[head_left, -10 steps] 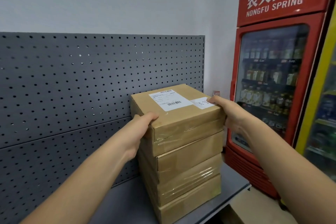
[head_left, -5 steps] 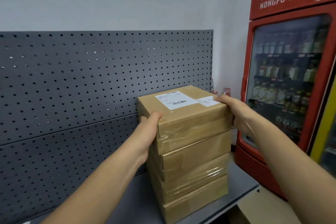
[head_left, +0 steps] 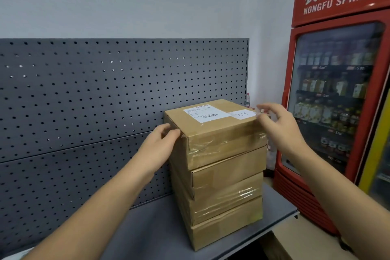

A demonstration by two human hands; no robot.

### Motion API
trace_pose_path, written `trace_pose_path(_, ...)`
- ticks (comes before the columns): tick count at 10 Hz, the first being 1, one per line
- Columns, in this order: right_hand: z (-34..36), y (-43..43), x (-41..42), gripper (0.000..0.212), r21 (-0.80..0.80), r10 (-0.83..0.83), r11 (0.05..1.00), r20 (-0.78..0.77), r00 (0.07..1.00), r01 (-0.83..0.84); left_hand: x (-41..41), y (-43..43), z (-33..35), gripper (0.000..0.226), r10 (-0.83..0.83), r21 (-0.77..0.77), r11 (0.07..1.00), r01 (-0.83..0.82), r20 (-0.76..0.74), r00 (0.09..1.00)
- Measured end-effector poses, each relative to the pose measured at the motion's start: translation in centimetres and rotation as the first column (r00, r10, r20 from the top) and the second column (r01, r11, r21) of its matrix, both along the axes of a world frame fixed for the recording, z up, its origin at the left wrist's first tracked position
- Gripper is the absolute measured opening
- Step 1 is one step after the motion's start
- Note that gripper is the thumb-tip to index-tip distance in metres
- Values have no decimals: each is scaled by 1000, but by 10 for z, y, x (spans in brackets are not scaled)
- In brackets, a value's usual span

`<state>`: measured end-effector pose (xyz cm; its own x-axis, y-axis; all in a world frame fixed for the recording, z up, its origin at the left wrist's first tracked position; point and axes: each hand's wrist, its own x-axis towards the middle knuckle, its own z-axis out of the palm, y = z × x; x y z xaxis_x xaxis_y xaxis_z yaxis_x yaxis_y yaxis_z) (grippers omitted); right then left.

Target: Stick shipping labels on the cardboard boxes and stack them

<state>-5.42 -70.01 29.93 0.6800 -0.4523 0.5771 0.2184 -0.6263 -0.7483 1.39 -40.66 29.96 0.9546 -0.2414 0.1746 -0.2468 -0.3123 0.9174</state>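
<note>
The top brown cardboard box (head_left: 219, 131) sits at the centre of your view, crowning a stack of four like boxes on the flat grey shelf (head_left: 147, 228). It lies fairly square on the plain brown box beneath it (head_left: 228, 167). On its lid a white printed shipping label with barcodes (head_left: 203, 113) lies flat, and a smaller white slip with handwritten marks (head_left: 243, 114) sits just beside it at three o'clock. I judge labelling and stacking done for this box.

Your left grip (head_left: 158, 145) is relaxed at the box's nine o'clock side, fingers loosely curled near the front corner and clasping nothing; whether they touch the cardboard I cannot tell. Your right grip (head_left: 278, 126) is released at three o'clock, fingers spread and holding nothing, its fingertips (head_left: 260, 110) just beside the slip's edge.

What is left I can only guess: the lids of the three lower boxes are covered, so their labels cannot be checked, and no unlabelled boxes or spare labels show in view.

The label print is too small to read, the slip's marks are illegible, and the stack's far side is hidden against the dark grey perforated metal panel (head_left: 105, 91) at twelve o'clock. The red glass-door drinks fridge (head_left: 337, 112) at three o'clock is cut off by the frame; a small red-and-white object behind the stack is too small to name.
</note>
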Motion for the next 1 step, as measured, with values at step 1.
trace_pose_path(1,-4,14,-12,30,-289,-25,956,112,993,56,-11,18,-6,51,29,100,994,-51,205,978)
